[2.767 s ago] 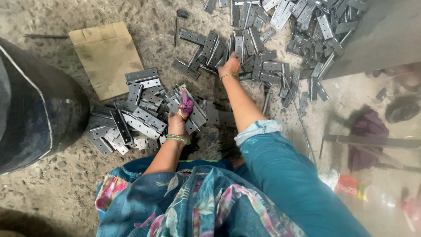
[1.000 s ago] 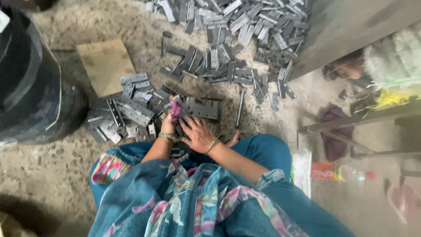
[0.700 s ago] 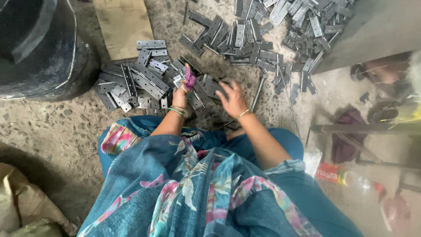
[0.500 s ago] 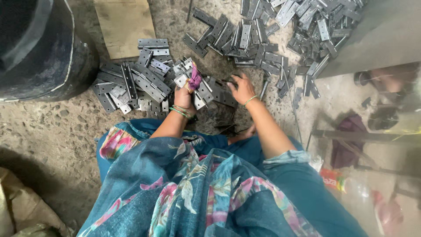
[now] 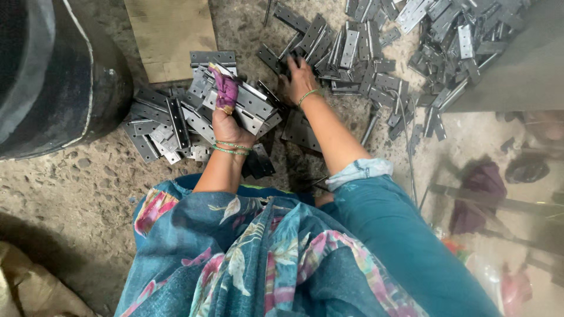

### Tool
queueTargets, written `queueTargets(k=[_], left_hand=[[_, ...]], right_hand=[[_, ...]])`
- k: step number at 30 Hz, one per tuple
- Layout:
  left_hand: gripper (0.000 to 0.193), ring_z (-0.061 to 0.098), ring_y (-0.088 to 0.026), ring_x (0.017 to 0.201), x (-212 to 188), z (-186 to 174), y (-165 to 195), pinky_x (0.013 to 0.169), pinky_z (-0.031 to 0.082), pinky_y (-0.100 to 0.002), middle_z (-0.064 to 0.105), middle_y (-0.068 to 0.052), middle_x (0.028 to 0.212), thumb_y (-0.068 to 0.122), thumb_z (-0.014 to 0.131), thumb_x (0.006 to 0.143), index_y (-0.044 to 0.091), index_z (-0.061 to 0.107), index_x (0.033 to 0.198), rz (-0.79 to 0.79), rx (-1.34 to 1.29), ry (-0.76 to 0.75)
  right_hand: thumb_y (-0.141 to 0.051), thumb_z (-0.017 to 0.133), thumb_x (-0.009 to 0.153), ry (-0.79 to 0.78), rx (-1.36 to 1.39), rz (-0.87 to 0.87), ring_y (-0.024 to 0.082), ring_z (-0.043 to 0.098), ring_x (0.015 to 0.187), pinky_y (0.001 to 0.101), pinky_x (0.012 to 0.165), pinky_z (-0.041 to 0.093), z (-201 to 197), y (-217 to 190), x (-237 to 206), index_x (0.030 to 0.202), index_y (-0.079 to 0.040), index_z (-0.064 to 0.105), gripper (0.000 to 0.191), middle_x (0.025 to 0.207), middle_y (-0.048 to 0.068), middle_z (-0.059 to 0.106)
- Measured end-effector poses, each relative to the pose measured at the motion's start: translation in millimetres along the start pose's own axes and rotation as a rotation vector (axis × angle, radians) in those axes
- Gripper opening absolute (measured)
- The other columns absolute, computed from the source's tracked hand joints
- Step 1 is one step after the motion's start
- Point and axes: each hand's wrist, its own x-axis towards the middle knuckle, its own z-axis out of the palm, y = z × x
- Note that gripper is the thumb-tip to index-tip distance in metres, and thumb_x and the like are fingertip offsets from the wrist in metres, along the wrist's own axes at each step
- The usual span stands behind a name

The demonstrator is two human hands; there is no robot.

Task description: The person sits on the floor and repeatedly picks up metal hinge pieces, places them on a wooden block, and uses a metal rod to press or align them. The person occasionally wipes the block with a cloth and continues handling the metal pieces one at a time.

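Head view: left hand (image 5: 229, 120), finger wrapped in purple cloth, closed its grip on a stack of metal hinges (image 5: 249, 103) at centre frame. Right hand (image 5: 301, 73) pressed loosely onto the scattered hinge pile (image 5: 364, 53) on the floor, upper centre. Hinges looked stiff, heavy, sharp-edged; best held across flat leaves.

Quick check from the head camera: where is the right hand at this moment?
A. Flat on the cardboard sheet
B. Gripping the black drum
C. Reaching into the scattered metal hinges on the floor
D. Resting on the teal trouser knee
C: the right hand is stretched forward with its fingers down among the scattered metal hinges, away from the cardboard sheet and the black drum.
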Motion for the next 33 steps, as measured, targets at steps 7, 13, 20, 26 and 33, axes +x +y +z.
queueTargets(k=[7,13,20,26,33], left_hand=[[0.030,0.072,-0.024,0.094,11.8,2.7,1.4,0.088,0.057,-0.043,0.075,-0.007,0.105,0.019,0.073,0.089,0.002,0.073,0.115,0.124,0.070,0.076],[0.027,0.071,-0.024,0.094,11.7,10.1,5.0,0.088,0.056,-0.042,0.075,-0.007,0.104,0.018,0.072,0.090,0.003,0.074,0.113,0.058,0.057,0.086],[0.032,0.071,-0.021,0.099,6.2,8.1,4.4,0.091,0.056,-0.039,0.075,-0.007,0.109,0.014,0.070,0.089,0.000,0.075,0.117,0.114,0.130,0.085],[0.028,0.071,-0.021,0.102,0.0,-5.7,-0.2,0.093,0.055,-0.039,0.076,-0.006,0.109,0.018,0.069,0.092,0.002,0.076,0.114,0.097,0.138,0.003],[0.034,0.068,-0.020,0.110,-18.7,-23.5,-14.3,0.100,0.054,-0.042,0.072,-0.004,0.118,0.023,0.069,0.094,0.008,0.070,0.124,-0.017,0.163,-0.125]], right_hand=[[-0.035,0.070,0.093,-0.161,-0.157,0.060,0.048,0.055,0.120,0.0556,0.098,0.046,-5.6,-27.9,26.6,0.141,-0.019,0.052,0.054,0.151,0.027,0.038],[-0.004,0.059,0.089,-0.109,-0.083,0.202,0.053,0.066,0.098,0.0590,0.087,0.054,-1.0,-27.3,32.5,0.133,0.000,0.053,0.045,0.140,0.030,0.046],[-0.012,0.061,0.091,0.191,0.228,0.348,0.043,0.069,0.099,0.0493,0.084,0.057,2.2,9.4,10.8,0.130,0.002,0.064,0.041,0.106,0.028,0.071],[-0.012,0.073,0.090,0.031,1.400,0.741,0.025,0.067,0.086,0.0410,0.073,0.055,-24.1,64.9,-114.5,0.119,-0.001,0.069,0.031,0.096,0.012,0.071],[-0.030,0.073,0.098,0.163,1.665,0.810,0.024,0.066,0.079,0.0384,0.069,0.053,3.2,64.9,-223.4,0.105,0.000,0.070,0.030,0.094,0.012,0.073]])
